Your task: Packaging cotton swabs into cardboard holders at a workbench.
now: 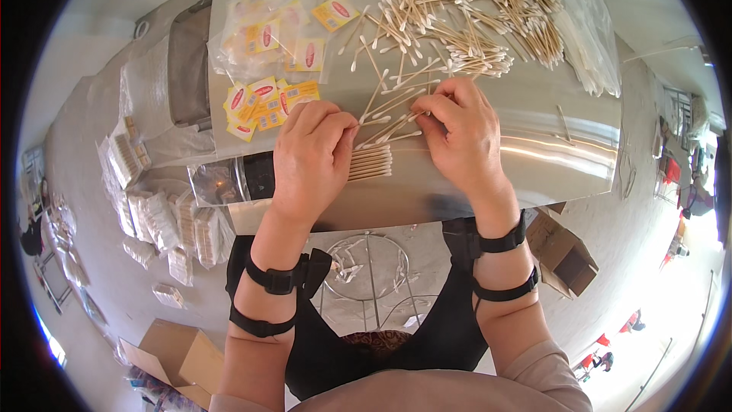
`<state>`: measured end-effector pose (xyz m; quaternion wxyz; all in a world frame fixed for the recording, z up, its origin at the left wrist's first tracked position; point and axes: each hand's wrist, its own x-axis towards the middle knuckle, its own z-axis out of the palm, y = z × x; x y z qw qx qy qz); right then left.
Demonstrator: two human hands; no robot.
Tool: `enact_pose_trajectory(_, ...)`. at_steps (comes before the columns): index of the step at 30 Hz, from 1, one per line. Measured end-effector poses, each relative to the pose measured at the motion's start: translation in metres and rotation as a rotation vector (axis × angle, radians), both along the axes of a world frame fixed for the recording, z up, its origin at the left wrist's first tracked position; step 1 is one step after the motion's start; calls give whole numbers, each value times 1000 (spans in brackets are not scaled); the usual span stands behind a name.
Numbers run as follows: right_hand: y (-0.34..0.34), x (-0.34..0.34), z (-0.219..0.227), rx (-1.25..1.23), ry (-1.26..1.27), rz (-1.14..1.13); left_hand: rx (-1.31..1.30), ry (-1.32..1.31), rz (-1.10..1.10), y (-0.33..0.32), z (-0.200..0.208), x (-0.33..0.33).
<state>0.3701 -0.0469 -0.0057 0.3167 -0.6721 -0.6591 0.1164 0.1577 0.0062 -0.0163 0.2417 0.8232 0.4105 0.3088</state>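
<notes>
Over the near part of a shiny metal table, my left hand (313, 154) is closed, thumb and fingertips pinched at the ends of loose wooden-stemmed cotton swabs (374, 120). Facing it, my right hand (463, 133) pinches the end of a cotton swab (415, 116) between thumb and forefinger. Several swabs lie criss-cross in the gap between both hands. Below my left hand, a neat row of swabs (371, 162) lies side by side, its left part hidden by the hand. A large heap of cotton swabs (457, 8) covers the far side of the table (549, 118).
Yellow-and-white printed cards (263, 103) lie left of my hands, some under clear plastic bags (236, 38). More clear bags (591, 38) lie at the far right. Packed bundles (156, 217) and an open cardboard box (175, 358) are on the floor left; another box (564, 252) stands right.
</notes>
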Motion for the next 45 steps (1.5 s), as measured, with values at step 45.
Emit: enact_pose_trajectory(45,-9,-21,3,-22,-8,199,-14,56,-35,4,4,-8)
